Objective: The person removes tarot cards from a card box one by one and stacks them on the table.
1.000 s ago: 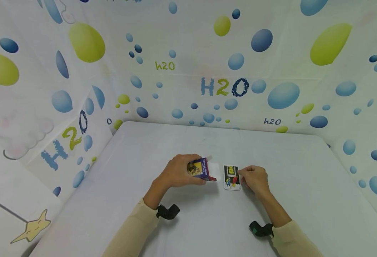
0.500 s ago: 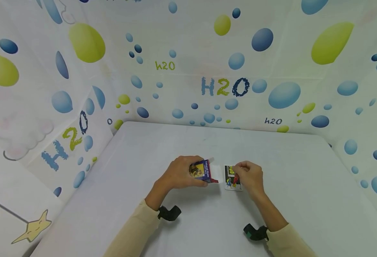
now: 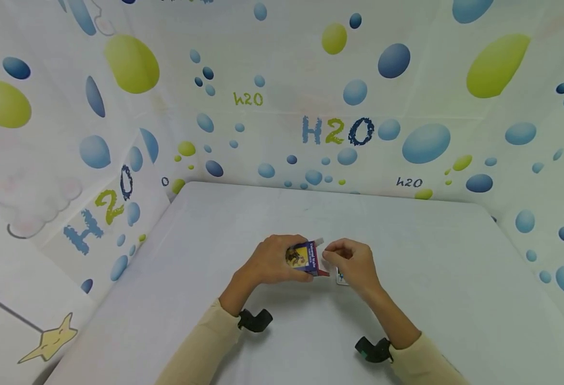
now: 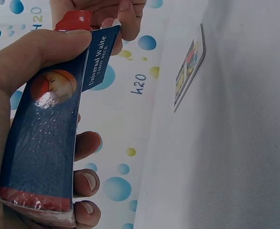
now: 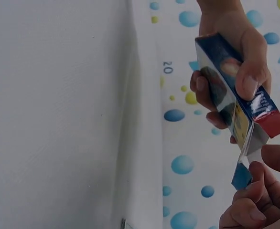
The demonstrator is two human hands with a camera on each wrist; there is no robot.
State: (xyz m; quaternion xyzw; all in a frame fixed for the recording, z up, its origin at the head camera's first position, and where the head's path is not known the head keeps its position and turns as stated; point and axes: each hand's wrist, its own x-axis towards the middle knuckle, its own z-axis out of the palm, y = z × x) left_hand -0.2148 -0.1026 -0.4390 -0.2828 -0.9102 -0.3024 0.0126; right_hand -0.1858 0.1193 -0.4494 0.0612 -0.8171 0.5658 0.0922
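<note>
My left hand (image 3: 271, 260) grips a blue Universal Waite tarot deck box (image 3: 302, 256), thumb on one side and fingers round the other. Its end faces right, with the blue lid flap (image 4: 98, 59) and a red side flap (image 4: 75, 20) standing out. At that end is my right hand (image 3: 353, 263), thumb and fingertips bent close to the flap; a gap shows between thumb and index finger in the right wrist view, and contact with the flap is unclear. A tarot card stack (image 4: 190, 69) lies face up on the table, mostly hidden under my right hand in the head view.
The white-covered table (image 3: 243, 214) stretches round both hands. Behind and beside it hangs a white backdrop (image 3: 282, 64) with blue and green drops and H2O lettering. Black wrist cameras (image 3: 256, 320) are strapped to both wrists.
My right hand has moved left from the card stack's right edge, over the cards, to the box's open end. The left hand with the box has shifted slightly right.
</note>
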